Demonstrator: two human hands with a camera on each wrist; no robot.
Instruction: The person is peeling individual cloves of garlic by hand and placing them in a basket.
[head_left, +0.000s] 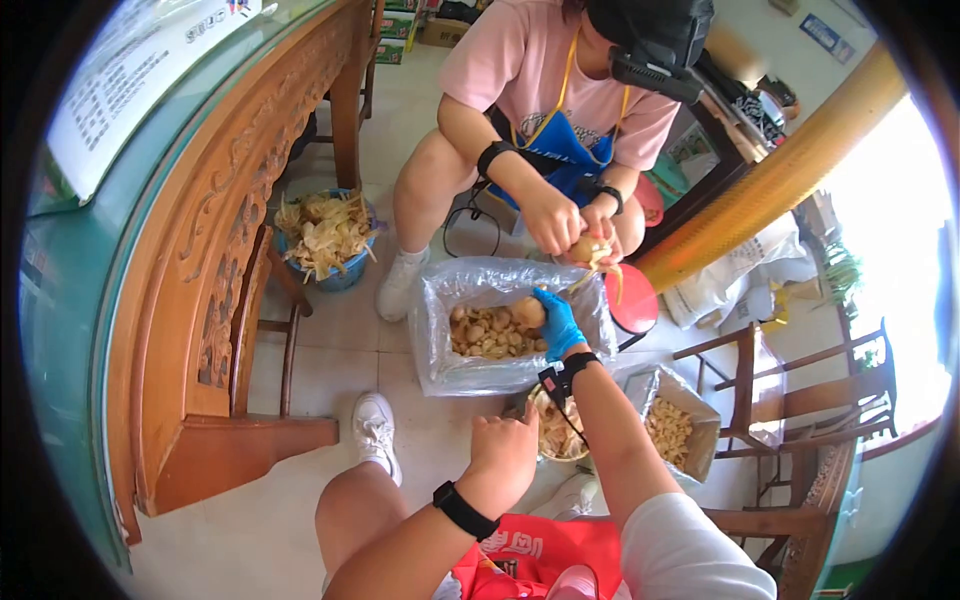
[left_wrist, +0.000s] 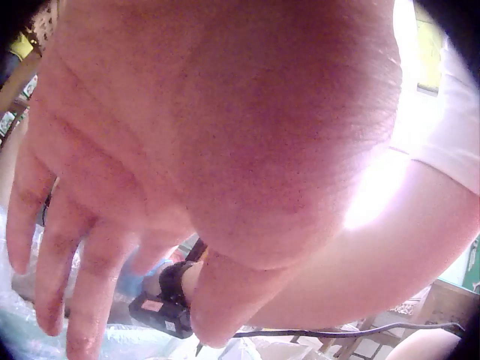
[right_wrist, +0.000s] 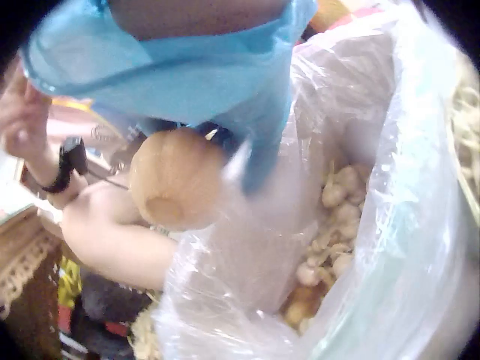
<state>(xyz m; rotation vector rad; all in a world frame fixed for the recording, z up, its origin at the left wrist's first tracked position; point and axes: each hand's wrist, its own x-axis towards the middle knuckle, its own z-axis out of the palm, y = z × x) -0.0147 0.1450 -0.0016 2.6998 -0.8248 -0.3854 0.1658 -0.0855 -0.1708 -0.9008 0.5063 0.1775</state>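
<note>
My right hand (head_left: pixel 560 322), in a blue glove, grips a round tan bulb (head_left: pixel 528 312) over the plastic-lined box (head_left: pixel 432 372). In the right wrist view the gloved hand (right_wrist: pixel 180 67) holds the bulb (right_wrist: pixel 176 180) beside the clear liner (right_wrist: pixel 217 300). Pale bulbs (head_left: pixel 490 332) lie inside the box. My bare left hand (head_left: pixel 500 452) holds nothing, near the box's front side; in the left wrist view the fingers of this hand (left_wrist: pixel 165 135) are extended and spread.
Opposite, a seated person's hands (head_left: pixel 570 228) hold a bulb with peel hanging from it. A blue bucket (head_left: pixel 345 272) of husks stands left of the box. A basket (head_left: pixel 562 425) and a smaller lined box (head_left: pixel 700 455) are nearer me; a red stool (head_left: pixel 632 300) stands at right.
</note>
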